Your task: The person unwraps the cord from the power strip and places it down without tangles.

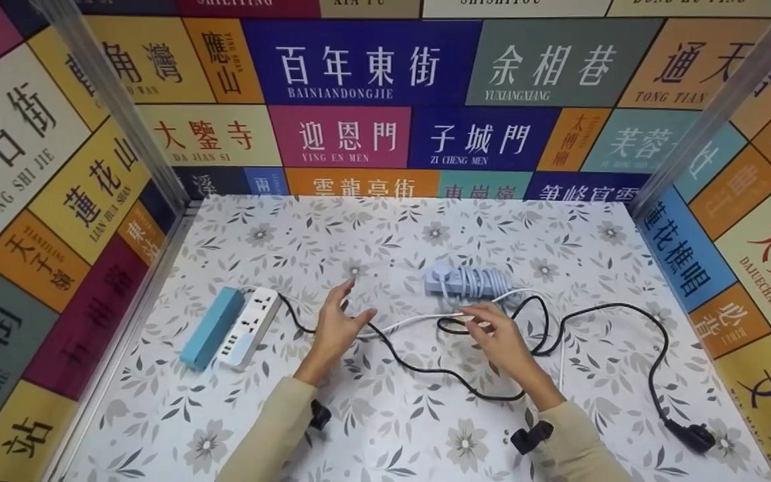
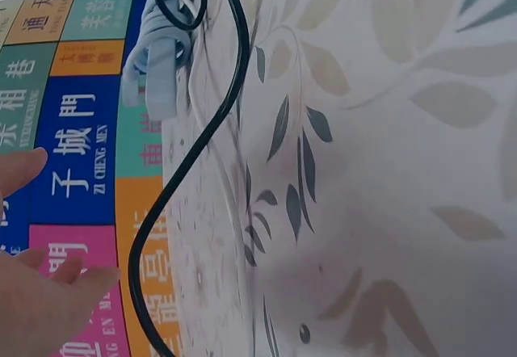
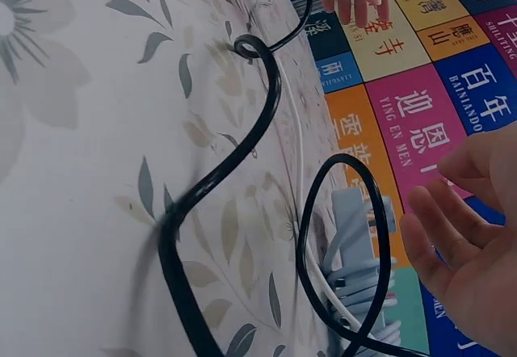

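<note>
My left hand [image 1: 337, 329] is raised over the middle of the table, thumb and fingers spread with nothing between them. Below it run a black cord [image 1: 419, 368] and a thinner white cord [image 1: 419, 319]. My right hand [image 1: 502, 338] hovers over the cords, its fingers loosely bent; in the right wrist view the palm [image 3: 477, 292] holds nothing. Behind that hand lies a pale blue power strip [image 1: 434, 284] with its own cord wound round it. A white power strip [image 1: 249, 328] and a teal one [image 1: 211, 328] lie side by side, left of my left hand.
The black cord loops past my right hand and ends in a black plug [image 1: 693, 435] at the table's right front. Upright panels printed with street names [image 1: 365, 63] stand behind and on both sides of the flower-patterned table [image 1: 332, 227].
</note>
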`<action>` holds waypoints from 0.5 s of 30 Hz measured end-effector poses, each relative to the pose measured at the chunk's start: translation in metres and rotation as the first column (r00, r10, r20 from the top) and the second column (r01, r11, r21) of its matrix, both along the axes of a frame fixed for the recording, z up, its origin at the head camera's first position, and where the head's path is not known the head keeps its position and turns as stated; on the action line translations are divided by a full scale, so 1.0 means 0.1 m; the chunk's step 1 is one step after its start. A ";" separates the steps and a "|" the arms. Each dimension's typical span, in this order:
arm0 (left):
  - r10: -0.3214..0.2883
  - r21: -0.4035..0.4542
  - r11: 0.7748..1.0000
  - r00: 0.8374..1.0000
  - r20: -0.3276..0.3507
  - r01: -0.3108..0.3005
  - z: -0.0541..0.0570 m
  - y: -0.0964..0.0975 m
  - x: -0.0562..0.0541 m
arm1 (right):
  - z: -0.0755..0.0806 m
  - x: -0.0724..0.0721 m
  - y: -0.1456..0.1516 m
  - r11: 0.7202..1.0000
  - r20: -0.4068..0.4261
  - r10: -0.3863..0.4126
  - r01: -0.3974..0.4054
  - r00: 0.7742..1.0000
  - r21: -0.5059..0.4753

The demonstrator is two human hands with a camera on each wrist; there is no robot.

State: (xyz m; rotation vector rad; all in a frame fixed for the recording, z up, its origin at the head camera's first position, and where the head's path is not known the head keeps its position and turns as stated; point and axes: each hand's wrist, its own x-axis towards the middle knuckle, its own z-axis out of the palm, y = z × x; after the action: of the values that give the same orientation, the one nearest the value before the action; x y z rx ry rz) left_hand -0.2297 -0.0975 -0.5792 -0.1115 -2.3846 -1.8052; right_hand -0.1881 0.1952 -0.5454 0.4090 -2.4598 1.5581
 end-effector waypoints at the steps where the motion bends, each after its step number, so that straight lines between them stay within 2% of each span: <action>1: -0.012 -0.002 1.000 1.000 0.008 0.012 0.00 0.04 -0.03 | 0.01 -0.03 0.01 1.000 0.020 -0.006 0.006 1.000 -0.011; 4: -0.040 0.005 0.999 0.998 0.038 0.040 0.00 0.14 -0.11 | -0.01 -0.13 0.06 0.999 0.091 -0.023 0.026 0.996 -0.031; 7: -0.047 0.001 0.999 0.997 0.068 0.047 0.00 0.22 -0.17 | -0.10 -0.25 0.12 0.999 0.148 -0.034 0.039 0.988 -0.030; 11: -0.067 -0.013 0.998 0.993 0.095 0.069 -0.02 0.29 -0.25 | -0.21 -0.40 0.19 0.999 0.164 -0.035 0.039 0.986 -0.022; 15: -0.086 0.029 0.996 0.988 0.129 0.083 -0.04 0.33 -0.36 | -0.22 -0.51 0.24 0.998 0.198 -0.007 0.018 0.980 -0.056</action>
State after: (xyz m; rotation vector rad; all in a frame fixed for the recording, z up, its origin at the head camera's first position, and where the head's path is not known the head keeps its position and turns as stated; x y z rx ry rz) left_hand -0.2657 -0.0642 -0.5828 -0.0970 -2.4810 -1.9337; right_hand -0.2387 0.2190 -0.5674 0.2389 -2.5478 1.7368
